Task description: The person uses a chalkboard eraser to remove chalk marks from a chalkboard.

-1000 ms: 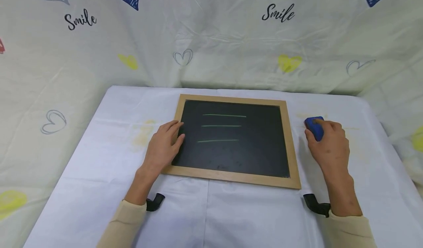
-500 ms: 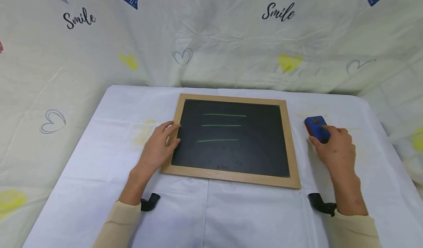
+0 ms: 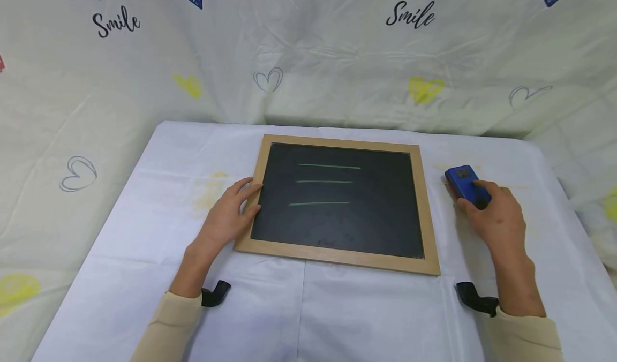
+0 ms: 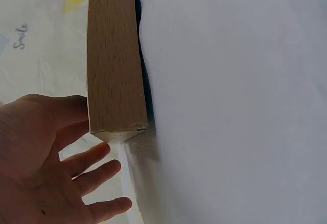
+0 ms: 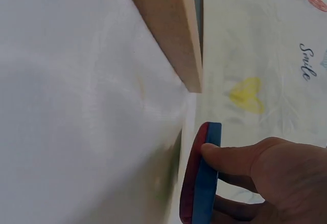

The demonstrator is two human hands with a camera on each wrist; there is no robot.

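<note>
White-clothed worktop (image 3: pixel 144 255), heart-print sheet (image 3: pixel 337 73) behind | chalkboard (image 3: pixel 337 201) flat at centre, three green lines | my left hand (image 3: pixel 226 220) rests relaxed against its left frame | my right hand (image 3: pixel 498 217) grips eraser (image 3: pixel 465 182), right of board

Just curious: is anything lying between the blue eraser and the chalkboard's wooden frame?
No. In the head view only bare white tablecloth separates the blue eraser from the chalkboard.

The right hand (image 3: pixel 496 217) covers the near end of the blue eraser (image 3: pixel 464 181).
</note>
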